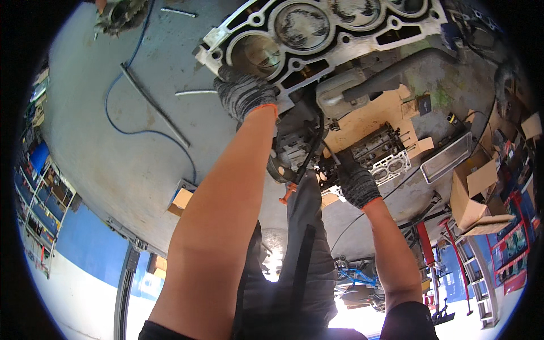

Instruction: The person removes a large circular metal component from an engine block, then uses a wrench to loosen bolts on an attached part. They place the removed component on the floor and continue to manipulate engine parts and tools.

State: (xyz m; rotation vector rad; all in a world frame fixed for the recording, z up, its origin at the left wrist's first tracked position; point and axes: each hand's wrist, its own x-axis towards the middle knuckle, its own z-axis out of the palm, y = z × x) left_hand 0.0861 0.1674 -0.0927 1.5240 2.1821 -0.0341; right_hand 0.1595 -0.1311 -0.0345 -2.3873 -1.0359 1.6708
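The left gloved hand is at the left end of the engine block, whose long axis runs rightward from it. The right gloved hand is farther, near a cylinder head. Whether either hand's fingers are closed, I cannot tell.

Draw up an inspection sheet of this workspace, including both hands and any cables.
Surface: grey floor, stained in places; a cardboard sheet lies on it.
Job's things: engine block, bores facing the camera; cylinder head at the cardboard.
Clutter: metal bar and open cardboard box on the floor.
Hands: left hand, gloved, at the block's edge; right hand, gloved, at the cylinder head's end; both grips unclear.
Cables: blue cable or hose, loosely curved across the floor.
Surroundings: blue and white wall, loaded shelving.
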